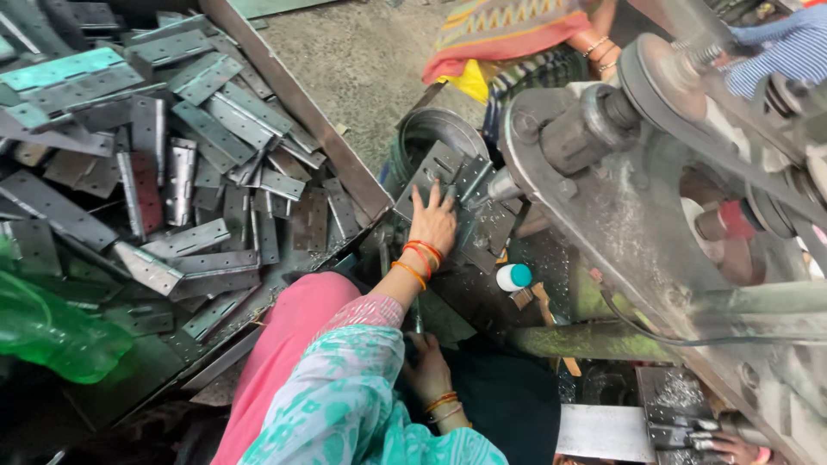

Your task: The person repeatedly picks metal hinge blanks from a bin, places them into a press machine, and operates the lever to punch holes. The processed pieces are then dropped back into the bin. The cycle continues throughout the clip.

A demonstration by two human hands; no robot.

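Note:
My left hand reaches forward with its fingers spread and lies flat on a grey metal hinge plate by the machine's spindle. It grips nothing. Orange and red bangles ring that wrist. My right hand sits lower, close to my body. Its fingers curl around a thin metal rod that stands up from it. More hinge plates lie stacked under and beside the left hand.
A big tray at left holds several loose hinge plates. A belt-driven machine fills the right. A white and teal bottle stands near the plates. Another person sits at the top; someone else's hand shows bottom right.

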